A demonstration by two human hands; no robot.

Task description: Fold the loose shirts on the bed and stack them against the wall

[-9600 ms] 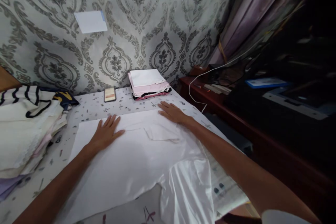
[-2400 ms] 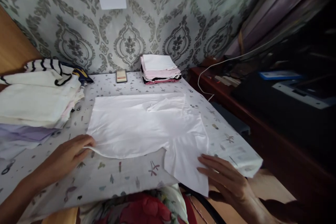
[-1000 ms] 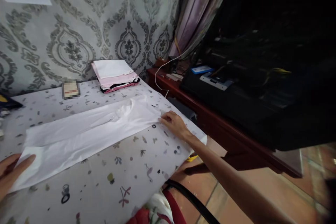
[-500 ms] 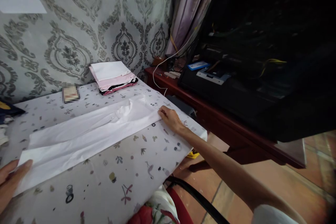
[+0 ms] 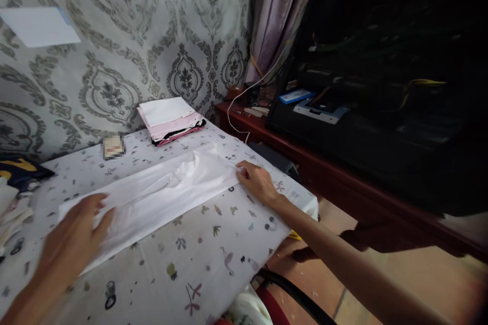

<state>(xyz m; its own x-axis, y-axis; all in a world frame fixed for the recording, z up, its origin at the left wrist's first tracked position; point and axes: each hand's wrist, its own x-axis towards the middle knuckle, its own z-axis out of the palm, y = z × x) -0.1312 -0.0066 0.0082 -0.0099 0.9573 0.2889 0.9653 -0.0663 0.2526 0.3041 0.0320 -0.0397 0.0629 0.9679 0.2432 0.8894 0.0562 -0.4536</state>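
Basically, the white garment (image 5: 152,213) lies in a long strip on the tabletop (image 5: 148,269). My right hand (image 5: 261,183) pinches its right end; my left hand (image 5: 70,238) is blurred, thumb apart, over the left end — contact unclear. Best keep edges straight, tension light — smooth creases outward.

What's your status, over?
Right hand pinching the white garment's near corner; left hand open over its other end; folded stack behind, apart from it.

Head-worn view looks forward and down across the tabletop (image 5: 206,269).
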